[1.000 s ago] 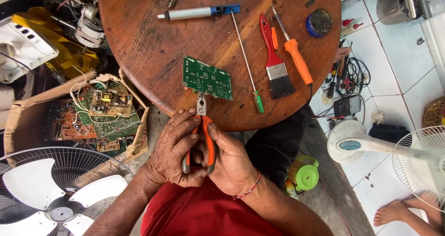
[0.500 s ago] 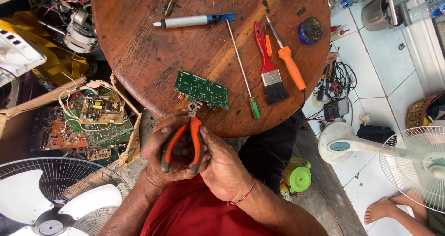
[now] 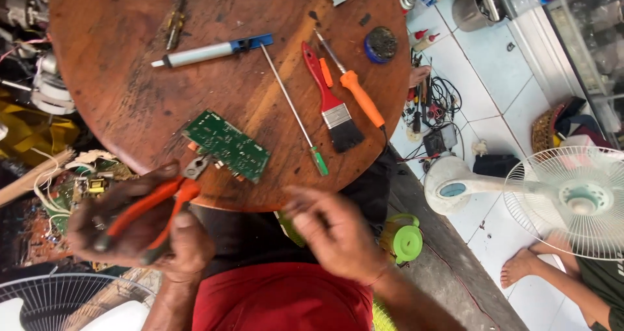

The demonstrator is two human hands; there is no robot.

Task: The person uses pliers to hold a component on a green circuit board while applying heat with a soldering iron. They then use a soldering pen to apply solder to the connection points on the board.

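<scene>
A: What was the grip doing?

B: The left hand [image 3: 140, 230], low in the left of the frame, was clenched round the orange handles of a pair of pliers [image 3: 159, 207]. The pliers' metal nose pointed up and to the right, at the near left corner of a green circuit board [image 3: 227, 144]; the motion blur kept me from telling whether it touched.

A: And the other one?

B: The right hand [image 3: 335, 230], lower centre, was blurred. Its fingers were loosely curled and I saw nothing in them, so it looked released. It sat just below the near rim of the surface.

A: Where did the board lie?

B: Flat on the round wooden surface [image 3: 117, 97], close to the near edge, tilted so that its long side ran down to the right.

A: What else lay on the wood?

B: To the right of the board lay a long thin screwdriver [image 3: 294, 113] with a green handle, then a red-handled paintbrush [image 3: 331, 107], then an orange-handled soldering iron [image 3: 354, 87]. Above the board lay a white and blue desoldering pump [image 3: 208, 51], and a small round tin [image 3: 380, 44] sat near the upper right rim.

A: And around it?

B: A white standing fan [image 3: 559, 198] filled the right of the frame on the tiled floor, with another person's bare foot [image 3: 523, 266] beneath it. Loose circuit boards [image 3: 78, 191] and wires lay at the left edge.
</scene>
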